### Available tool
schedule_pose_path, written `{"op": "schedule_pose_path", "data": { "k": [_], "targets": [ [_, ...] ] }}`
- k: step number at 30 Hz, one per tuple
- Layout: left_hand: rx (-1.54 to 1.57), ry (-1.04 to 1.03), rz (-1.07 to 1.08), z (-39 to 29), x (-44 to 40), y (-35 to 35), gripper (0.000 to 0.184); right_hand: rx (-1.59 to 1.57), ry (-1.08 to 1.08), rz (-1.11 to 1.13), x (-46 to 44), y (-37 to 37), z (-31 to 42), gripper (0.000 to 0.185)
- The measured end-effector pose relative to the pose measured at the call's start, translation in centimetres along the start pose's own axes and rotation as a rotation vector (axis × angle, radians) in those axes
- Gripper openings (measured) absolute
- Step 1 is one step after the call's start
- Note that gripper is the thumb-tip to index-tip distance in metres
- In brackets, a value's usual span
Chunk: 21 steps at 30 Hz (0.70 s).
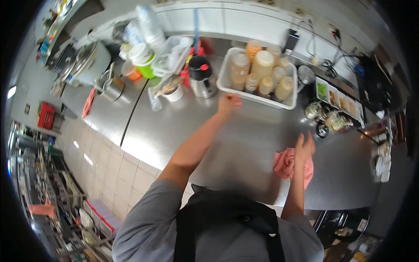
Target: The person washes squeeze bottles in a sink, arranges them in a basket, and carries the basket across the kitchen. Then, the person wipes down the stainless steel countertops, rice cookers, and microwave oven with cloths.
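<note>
My left hand (pixel 229 104) is at the front left corner of a white plastic bin (pixel 257 99), its fingers curled in. Whether it touches the rim, and whether anything is inside the fingers, I cannot tell. Squeeze bottles (pixel 263 64) with pale and orange contents stand upright in the bin. On the right, my right hand (pixel 304 148) is over a crumpled pink cloth (pixel 285 163) on the steel table, thumb and fingers apart. Beyond its fingertips is a group of small glass jars (pixel 313 110).
The steel table (pixel 174 126) carries a metal thermos (pixel 202 78), a white basket (pixel 169 70) and a steel pot (pixel 111 88) along the back and left. A tray of garnishes (pixel 338 100) sits at the right, near cables (pixel 330 65). Tiled floor (pixel 104 161) lies left.
</note>
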<state>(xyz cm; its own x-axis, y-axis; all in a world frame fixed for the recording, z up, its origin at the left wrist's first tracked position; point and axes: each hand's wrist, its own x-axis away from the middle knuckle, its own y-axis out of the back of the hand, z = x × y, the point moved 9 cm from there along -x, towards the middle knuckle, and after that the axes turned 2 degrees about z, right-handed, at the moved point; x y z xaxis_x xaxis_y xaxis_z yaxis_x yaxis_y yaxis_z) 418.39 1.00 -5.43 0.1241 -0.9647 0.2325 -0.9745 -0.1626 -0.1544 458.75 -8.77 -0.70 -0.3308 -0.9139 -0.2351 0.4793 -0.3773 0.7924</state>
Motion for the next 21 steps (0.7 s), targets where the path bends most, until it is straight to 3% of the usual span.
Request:
{"op": "schedule_pose_path", "data": {
  "k": [2,3,5,6,7,9,11,12,14,16,17,19,21],
  "targets": [
    [-0.061,-0.001,0.101,1.5,2.5,-0.4,0.021,0.324,-0.134,-0.078,5.6,2.1,-2.0,0.062],
    [-0.036,-0.005,0.130,1.2,6.4,-0.9,0.021,0.322,-0.119,-0.065,7.1,1.5,-2.5,0.062],
    [-0.473,-0.306,0.298,-0.4,13.6,-1.2,0.020,0.735,-0.188,0.009,9.2,-1.4,-4.8,0.065],
    [-0.463,-0.242,0.356,-0.3,17.1,-0.6,0.015,0.682,-0.188,-0.057,8.8,-2.4,-5.0,0.066],
    [-0.450,-0.180,0.417,-0.1,20.4,0.3,0.012,0.703,-0.234,0.031,7.4,-4.7,-5.4,0.066],
    [-0.371,0.003,0.307,2.1,25.7,4.9,0.011,0.674,-0.246,0.124,4.9,-9.5,-3.8,0.061],
    [-0.458,0.014,0.121,2.4,30.3,10.6,0.011,0.470,-0.013,0.098,4.0,-14.5,4.3,0.053],
    [-0.462,0.021,0.129,2.4,32.2,12.5,0.011,0.315,0.110,0.127,4.6,-17.4,9.4,0.049],
    [-0.551,0.054,-0.087,1.9,35.7,17.9,0.011,-0.163,0.280,0.316,8.1,-23.2,21.2,0.042],
    [-0.572,0.073,-0.149,0.9,38.1,21.0,0.011,-0.549,0.307,0.571,14.6,-28.6,32.7,0.036],
    [-0.590,0.083,-0.208,0.4,39.1,22.9,0.011,-0.604,0.328,0.632,18.3,-30.6,38.0,0.033],
    [-0.614,0.056,-0.228,0.2,40.8,25.3,0.009,-0.363,0.605,0.404,25.2,-32.7,46.7,0.040],
    [-0.602,0.012,-0.288,0.2,42.4,27.9,0.008,-0.515,0.575,0.402,31.7,-32.6,52.2,0.046]
  ]
}}
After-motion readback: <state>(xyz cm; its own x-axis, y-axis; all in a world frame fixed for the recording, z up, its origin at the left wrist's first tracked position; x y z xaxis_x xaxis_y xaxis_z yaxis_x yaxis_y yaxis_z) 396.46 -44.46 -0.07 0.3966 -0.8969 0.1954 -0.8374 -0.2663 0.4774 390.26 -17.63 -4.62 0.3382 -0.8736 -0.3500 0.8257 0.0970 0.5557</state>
